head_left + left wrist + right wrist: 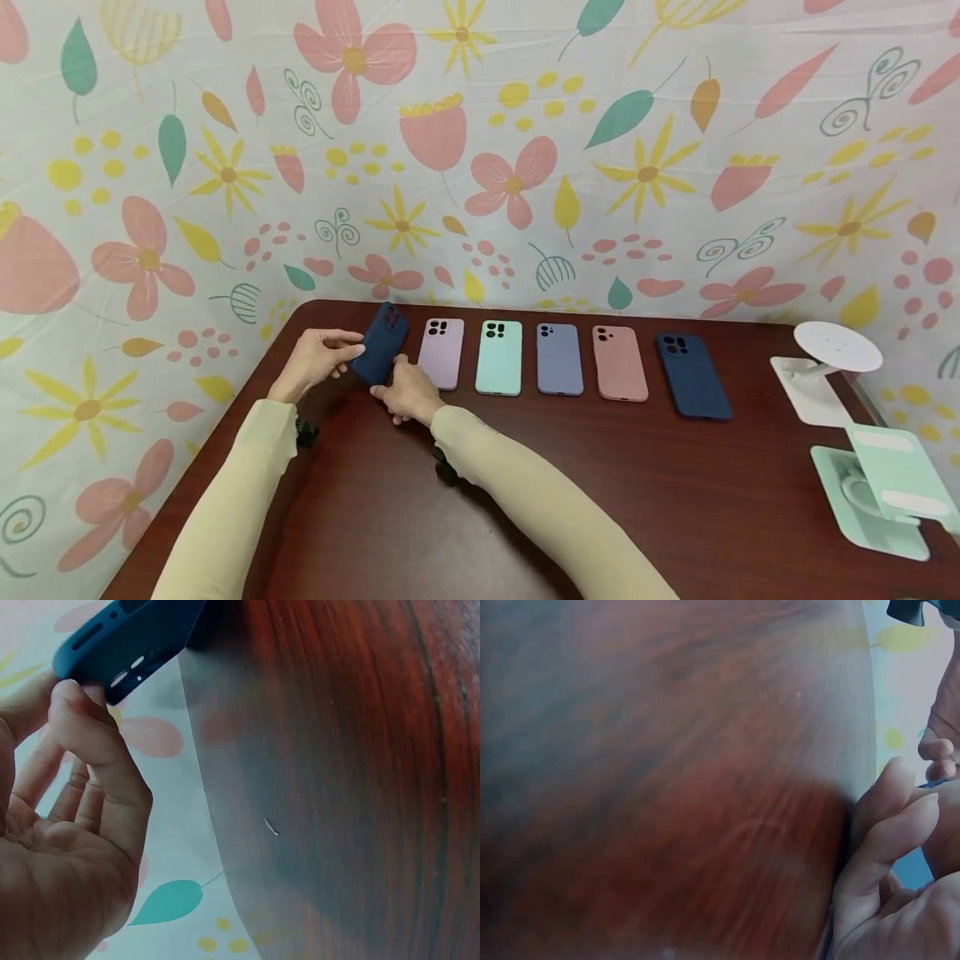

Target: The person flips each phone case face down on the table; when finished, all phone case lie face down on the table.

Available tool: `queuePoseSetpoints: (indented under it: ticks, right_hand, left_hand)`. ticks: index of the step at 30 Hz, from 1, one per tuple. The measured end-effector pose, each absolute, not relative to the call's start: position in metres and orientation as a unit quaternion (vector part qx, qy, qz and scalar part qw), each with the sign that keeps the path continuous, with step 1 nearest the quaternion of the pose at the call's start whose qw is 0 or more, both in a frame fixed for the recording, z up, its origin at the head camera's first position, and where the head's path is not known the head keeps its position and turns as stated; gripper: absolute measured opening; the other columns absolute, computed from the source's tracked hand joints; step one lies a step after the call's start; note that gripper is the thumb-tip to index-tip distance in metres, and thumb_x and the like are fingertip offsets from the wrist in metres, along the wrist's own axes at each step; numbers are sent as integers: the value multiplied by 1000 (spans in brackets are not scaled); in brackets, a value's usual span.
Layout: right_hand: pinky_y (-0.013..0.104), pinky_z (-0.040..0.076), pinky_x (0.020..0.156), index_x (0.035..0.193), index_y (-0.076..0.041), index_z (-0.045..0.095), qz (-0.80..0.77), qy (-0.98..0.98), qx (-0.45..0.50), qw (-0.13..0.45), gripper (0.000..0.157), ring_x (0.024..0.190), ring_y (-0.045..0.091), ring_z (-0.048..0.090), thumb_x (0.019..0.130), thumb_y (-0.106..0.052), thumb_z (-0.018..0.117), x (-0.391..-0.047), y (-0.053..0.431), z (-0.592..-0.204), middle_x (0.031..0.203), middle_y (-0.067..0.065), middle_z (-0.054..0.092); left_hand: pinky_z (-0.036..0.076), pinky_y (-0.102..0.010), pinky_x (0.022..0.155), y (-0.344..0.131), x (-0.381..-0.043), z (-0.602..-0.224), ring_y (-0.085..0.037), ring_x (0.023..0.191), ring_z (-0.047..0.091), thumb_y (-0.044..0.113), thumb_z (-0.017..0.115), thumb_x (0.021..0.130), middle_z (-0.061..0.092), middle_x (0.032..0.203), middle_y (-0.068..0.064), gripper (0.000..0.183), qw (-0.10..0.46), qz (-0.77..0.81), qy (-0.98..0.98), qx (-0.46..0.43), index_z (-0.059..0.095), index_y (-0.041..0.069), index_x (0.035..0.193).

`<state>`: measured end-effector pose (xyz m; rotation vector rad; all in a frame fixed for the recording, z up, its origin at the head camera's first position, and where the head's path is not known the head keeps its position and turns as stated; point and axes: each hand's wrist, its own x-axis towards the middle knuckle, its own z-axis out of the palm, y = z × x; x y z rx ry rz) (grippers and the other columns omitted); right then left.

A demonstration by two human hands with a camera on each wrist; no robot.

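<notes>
A dark blue phone case [381, 343] with a camera cutout stands tilted at the left end of a row of cases. My left hand [318, 358] pinches its left edge between thumb and fingers. In the left wrist view, the case's end [135, 645] shows slots and holes above the curled fingers. My right hand [411, 392] holds the lower right corner of the same case. Bent fingers of the right hand [889, 877] partly cover the blue surface [913, 868] in the right wrist view. Just right of this case lies a lilac phone case [442, 354].
Farther right along the row lie mint [498, 358], periwinkle [559, 358], pink [621, 362] and dark blue [697, 379] phone cases. A white stand [836, 346] and a mint stand [900, 475] occupy the table's right side. A patterned curtain [480, 167] hangs behind the brown table [465, 533].
</notes>
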<state>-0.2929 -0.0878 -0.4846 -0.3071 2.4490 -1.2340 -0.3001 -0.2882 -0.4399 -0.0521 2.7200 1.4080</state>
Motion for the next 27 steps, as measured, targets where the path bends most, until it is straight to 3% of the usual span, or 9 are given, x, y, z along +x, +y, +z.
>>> queuePoseSetpoints:
  ticks: [12,20,27]
  right_hand:
    - [22,47,39,167,-1,31,-437,874,-102,188,81,40,13,60,105,-27,76,-295,-88,-486,60,5,68]
    - [23,46,39,168,-3,29,-437,874,-93,189,81,40,13,60,106,-24,75,-295,-89,-487,60,5,68]
    - [23,48,40,168,-3,30,-445,871,-89,188,79,40,14,60,106,-23,75,-293,-89,-486,61,6,68]
  left_hand:
    - [63,-30,65,-293,-297,-447,-18,67,67,24,70,108,75,91,-6,38,40,429,902,-17,73,7,142]
    - [60,-29,62,-294,-295,-452,-15,66,65,24,78,103,78,104,-17,50,54,412,909,-12,67,4,147]
    - [61,-30,67,-295,-294,-454,-19,75,66,25,86,96,69,121,-24,72,110,387,916,-8,55,2,156]
